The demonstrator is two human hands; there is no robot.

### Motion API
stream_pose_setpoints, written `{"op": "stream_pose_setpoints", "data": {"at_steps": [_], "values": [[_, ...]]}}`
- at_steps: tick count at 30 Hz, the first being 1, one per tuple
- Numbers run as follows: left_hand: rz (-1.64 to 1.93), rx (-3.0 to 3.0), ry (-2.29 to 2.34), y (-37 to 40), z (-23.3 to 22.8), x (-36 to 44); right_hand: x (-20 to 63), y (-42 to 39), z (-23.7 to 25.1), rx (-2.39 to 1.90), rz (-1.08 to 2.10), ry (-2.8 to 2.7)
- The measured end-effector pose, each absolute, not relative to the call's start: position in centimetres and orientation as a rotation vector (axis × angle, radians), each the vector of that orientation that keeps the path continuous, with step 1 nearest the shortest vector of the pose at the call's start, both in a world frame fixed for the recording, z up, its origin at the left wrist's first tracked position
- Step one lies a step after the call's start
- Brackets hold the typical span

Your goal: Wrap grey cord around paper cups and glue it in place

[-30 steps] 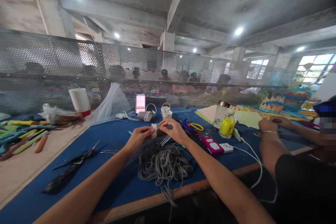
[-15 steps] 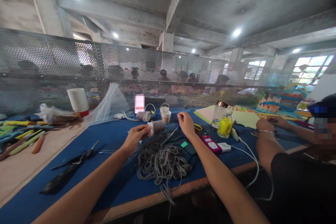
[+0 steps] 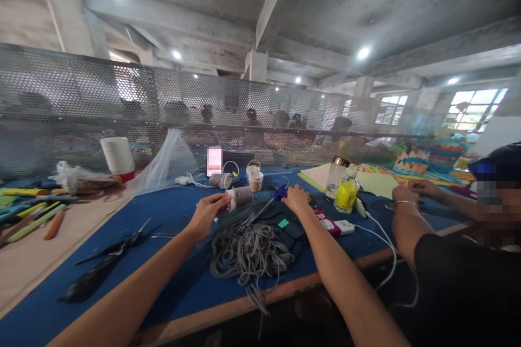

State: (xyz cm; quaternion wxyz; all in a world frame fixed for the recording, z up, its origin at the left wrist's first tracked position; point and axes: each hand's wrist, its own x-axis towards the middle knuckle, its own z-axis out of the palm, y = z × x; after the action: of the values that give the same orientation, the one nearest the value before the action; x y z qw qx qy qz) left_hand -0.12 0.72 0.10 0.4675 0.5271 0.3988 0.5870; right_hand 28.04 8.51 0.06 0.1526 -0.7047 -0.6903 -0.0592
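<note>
Head view: left hand point(image 3: 208, 211) grips thread spool point(image 3: 241, 196); right hand point(image 3: 297, 199) on scissors point(image 3: 280, 191).

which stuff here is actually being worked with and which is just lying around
In use:
left hand holding the spool of grey-brown thread
right hand on the blue-handled scissors
grey cord pile below both hands

Lying about:
black scissors
yellow bottle
paper cup stack
pink device

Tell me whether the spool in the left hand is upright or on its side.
On its side: the spool lies sideways in the left hand, its white end toward the fingers.
</note>
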Motion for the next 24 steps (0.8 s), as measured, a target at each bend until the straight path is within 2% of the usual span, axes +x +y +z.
{"op": "stream_pose_setpoints", "data": {"at_steps": [15, 24], "values": [[1.514, 1.130, 0.944, 0.2, 1.1, 0.0, 28.5, 9.0, 0.2, -1.894, -0.061, -1.818], [1.484, 1.141, 0.941, 0.1, 1.3, 0.0, 27.9, 10.0, 1.7, -1.524, 0.119, -1.600]]}}
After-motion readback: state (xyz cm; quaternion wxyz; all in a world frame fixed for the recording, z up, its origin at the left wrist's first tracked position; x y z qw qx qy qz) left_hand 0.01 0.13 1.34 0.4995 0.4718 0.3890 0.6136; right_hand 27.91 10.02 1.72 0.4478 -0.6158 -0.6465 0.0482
